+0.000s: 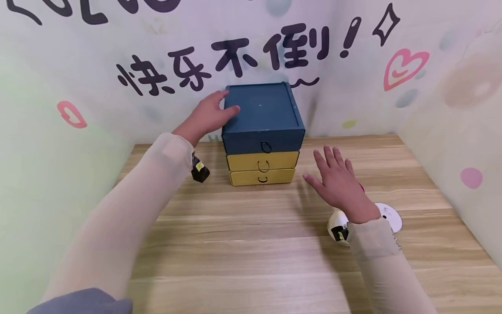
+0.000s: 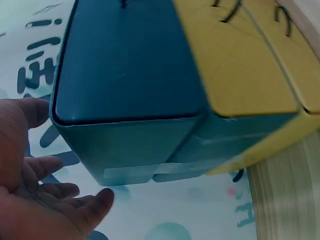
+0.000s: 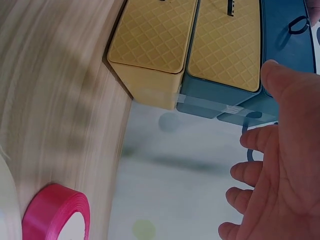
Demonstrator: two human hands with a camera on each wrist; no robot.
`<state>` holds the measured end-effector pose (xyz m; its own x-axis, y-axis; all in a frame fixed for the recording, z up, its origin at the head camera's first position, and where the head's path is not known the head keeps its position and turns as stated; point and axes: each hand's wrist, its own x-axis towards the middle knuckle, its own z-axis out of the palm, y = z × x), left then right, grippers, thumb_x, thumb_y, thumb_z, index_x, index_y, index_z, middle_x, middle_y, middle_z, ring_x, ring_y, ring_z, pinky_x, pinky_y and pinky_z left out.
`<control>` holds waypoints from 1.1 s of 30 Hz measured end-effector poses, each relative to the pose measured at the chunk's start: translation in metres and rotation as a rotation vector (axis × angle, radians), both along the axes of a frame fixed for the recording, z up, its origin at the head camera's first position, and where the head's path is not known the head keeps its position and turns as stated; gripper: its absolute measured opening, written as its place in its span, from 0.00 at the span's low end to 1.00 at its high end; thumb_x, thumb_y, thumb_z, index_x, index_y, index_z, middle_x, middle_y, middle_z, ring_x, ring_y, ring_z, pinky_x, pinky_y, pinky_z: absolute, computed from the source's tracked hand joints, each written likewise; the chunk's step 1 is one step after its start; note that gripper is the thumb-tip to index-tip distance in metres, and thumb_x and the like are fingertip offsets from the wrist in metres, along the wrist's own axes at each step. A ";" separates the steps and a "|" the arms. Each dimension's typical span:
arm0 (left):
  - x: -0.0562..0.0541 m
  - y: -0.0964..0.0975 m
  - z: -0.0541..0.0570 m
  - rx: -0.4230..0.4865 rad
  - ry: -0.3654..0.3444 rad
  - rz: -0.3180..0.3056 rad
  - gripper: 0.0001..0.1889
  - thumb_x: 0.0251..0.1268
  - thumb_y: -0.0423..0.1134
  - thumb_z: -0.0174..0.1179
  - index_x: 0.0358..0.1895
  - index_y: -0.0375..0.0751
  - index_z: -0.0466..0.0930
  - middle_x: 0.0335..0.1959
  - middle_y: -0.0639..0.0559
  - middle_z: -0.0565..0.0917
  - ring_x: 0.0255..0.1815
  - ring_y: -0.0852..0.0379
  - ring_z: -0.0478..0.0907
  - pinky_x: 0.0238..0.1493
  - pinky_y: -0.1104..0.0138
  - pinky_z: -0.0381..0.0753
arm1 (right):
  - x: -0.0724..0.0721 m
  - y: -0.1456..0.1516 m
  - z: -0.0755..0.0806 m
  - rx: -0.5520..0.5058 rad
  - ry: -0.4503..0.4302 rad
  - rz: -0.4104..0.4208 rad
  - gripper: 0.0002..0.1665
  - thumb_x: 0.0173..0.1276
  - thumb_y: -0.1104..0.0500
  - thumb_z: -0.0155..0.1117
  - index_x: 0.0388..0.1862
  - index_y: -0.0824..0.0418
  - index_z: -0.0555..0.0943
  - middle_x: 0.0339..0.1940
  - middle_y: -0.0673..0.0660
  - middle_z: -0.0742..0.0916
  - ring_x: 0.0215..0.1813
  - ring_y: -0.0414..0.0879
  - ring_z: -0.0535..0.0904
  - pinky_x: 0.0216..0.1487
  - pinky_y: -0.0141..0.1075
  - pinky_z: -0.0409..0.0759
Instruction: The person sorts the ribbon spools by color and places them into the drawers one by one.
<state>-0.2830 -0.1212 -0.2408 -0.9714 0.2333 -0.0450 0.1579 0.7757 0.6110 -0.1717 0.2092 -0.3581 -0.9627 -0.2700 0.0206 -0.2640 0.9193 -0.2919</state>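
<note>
Your left hand [image 1: 209,114], fingers spread, is at the upper left edge of the drawer box [image 1: 263,111] (contact unclear); your right hand [image 1: 338,183] hovers spread to its right. It stands on the table [image 1: 235,248], drawers [image 1: 245,162] closed; handling seems barely begun, no firm grip yet taken.

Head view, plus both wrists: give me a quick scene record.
Main object: blue-and-yellow three-drawer box, on light wood-grain tabletop
Drawer fronts: top drawer blue, lower two drawers yellow; all seem closed
Left hand: at the box's upper left; contact unclear
Right hand: fingers straight, right of the box, apart from it
Nearby: pink ribbon roll; round white object, partly hidden
</note>
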 end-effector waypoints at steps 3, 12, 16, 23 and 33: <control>-0.006 0.003 0.002 0.031 -0.052 0.034 0.39 0.75 0.56 0.50 0.81 0.47 0.46 0.81 0.52 0.49 0.80 0.53 0.45 0.76 0.57 0.51 | 0.000 0.002 0.002 -0.004 -0.006 0.004 0.49 0.77 0.33 0.41 0.81 0.64 0.49 0.80 0.70 0.46 0.79 0.65 0.33 0.72 0.67 0.38; -0.019 0.006 -0.011 0.147 -0.131 0.095 0.40 0.74 0.53 0.53 0.82 0.48 0.44 0.81 0.51 0.49 0.79 0.52 0.48 0.75 0.58 0.55 | -0.004 -0.001 0.010 -0.024 -0.001 0.029 0.48 0.77 0.34 0.44 0.81 0.64 0.50 0.80 0.70 0.47 0.80 0.66 0.35 0.72 0.66 0.42; -0.020 0.009 -0.015 0.190 -0.170 0.113 0.41 0.75 0.53 0.53 0.82 0.49 0.41 0.82 0.52 0.46 0.80 0.52 0.46 0.75 0.58 0.55 | -0.006 -0.002 0.012 -0.027 0.002 0.038 0.48 0.77 0.34 0.44 0.81 0.64 0.50 0.80 0.70 0.47 0.80 0.65 0.36 0.73 0.66 0.42; -0.020 0.010 -0.017 0.215 -0.161 0.145 0.41 0.74 0.53 0.54 0.82 0.52 0.41 0.81 0.53 0.46 0.80 0.53 0.46 0.75 0.60 0.55 | -0.014 -0.006 0.017 -0.053 0.067 0.089 0.47 0.77 0.38 0.49 0.80 0.67 0.52 0.80 0.71 0.50 0.79 0.66 0.39 0.75 0.61 0.44; -0.022 0.012 -0.025 0.271 -0.130 0.191 0.40 0.73 0.52 0.57 0.81 0.54 0.45 0.81 0.55 0.49 0.79 0.55 0.47 0.74 0.61 0.55 | -0.015 -0.014 0.032 -0.080 0.194 0.119 0.46 0.73 0.42 0.60 0.79 0.64 0.58 0.79 0.67 0.57 0.78 0.64 0.49 0.71 0.62 0.56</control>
<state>-0.3048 -0.1088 -0.2658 -0.9888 0.0688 -0.1325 -0.0667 0.5905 0.8043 -0.1862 0.1949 -0.3259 -0.9003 -0.3710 0.2278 -0.4270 0.8545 -0.2959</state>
